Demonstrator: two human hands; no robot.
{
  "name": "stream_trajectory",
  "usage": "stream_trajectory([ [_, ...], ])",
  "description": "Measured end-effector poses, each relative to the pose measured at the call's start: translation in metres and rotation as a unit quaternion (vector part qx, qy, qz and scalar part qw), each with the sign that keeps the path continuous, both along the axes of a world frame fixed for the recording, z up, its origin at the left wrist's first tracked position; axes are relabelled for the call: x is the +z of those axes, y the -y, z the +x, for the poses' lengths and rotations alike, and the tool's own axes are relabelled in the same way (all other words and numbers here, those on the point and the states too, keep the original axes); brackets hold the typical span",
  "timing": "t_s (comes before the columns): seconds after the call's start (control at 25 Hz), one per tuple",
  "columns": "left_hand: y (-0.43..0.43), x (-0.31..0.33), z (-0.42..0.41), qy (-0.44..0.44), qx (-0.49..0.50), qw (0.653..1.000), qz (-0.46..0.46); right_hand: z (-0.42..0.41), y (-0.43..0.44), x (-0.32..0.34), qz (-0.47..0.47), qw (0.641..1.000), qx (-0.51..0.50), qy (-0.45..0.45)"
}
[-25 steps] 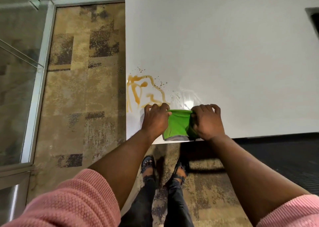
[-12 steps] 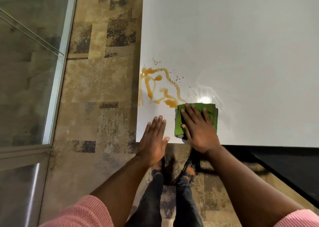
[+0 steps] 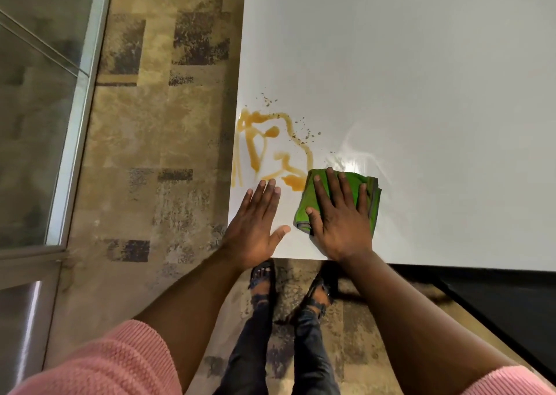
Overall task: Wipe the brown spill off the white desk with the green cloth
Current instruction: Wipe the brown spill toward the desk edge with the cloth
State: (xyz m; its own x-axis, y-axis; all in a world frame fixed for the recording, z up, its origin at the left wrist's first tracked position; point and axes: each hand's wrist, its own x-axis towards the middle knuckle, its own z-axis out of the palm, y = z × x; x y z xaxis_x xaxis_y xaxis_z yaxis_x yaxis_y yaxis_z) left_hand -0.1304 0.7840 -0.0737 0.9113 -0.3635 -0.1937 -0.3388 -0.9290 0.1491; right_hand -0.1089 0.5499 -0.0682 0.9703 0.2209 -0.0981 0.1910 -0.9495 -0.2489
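A brown spill (image 3: 264,151) of streaks and specks spreads over the near left corner of the white desk (image 3: 421,79). The folded green cloth (image 3: 368,197) lies flat on the desk just right of the spill, its left corner touching the lowest brown blot. My right hand (image 3: 337,217) presses down on the cloth with fingers spread. My left hand (image 3: 255,226) rests palm down on the bare desk beside it, fingers apart, holding nothing, fingertips close to the spill's lower edge.
The desk's left edge (image 3: 236,169) and front edge (image 3: 421,264) meet near my hands. Patterned carpet (image 3: 150,154) lies to the left, with a glass partition (image 3: 36,109) beyond. My feet (image 3: 288,286) stand below the front edge. A dark surface (image 3: 496,304) sits lower right.
Both hands held the bunched cloth at the front edge. The cloth then went flat on the desk under my right hand, and my left hand let go and settled flat beside it.
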Motion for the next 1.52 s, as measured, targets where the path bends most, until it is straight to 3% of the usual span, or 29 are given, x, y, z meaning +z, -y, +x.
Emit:
stream_trajectory([
  [0.2,0.003,0.003,-0.001,0.021,0.012,1.0,0.011,-0.025,0.008,0.002,-0.01,1.0,-0.002,-0.019],
  [0.56,0.003,-0.002,0.001,0.024,0.001,0.999,-0.022,0.056,-0.002,0.002,-0.015,0.999,-0.026,-0.019],
  [0.88,0.012,0.012,-0.008,0.012,0.033,0.999,-0.002,-0.019,0.006,0.006,-0.019,0.999,0.011,-0.039],
  [1.04,0.011,0.008,-0.006,0.021,-0.027,0.999,-0.004,0.022,0.008,0.007,-0.014,1.0,-0.008,-0.023],
  [1.16,0.009,0.003,-0.007,0.04,-0.021,0.998,-0.036,0.075,0.008,0.008,-0.004,0.999,-0.024,-0.025],
  [1.32,0.007,-0.002,-0.008,0.036,-0.007,0.998,-0.053,0.108,-0.001,0.006,-0.008,1.0,-0.004,-0.026],
  [1.52,0.009,0.0,-0.008,0.034,0.02,0.997,-0.067,0.066,-0.004,0.005,-0.022,0.997,0.07,-0.016],
])
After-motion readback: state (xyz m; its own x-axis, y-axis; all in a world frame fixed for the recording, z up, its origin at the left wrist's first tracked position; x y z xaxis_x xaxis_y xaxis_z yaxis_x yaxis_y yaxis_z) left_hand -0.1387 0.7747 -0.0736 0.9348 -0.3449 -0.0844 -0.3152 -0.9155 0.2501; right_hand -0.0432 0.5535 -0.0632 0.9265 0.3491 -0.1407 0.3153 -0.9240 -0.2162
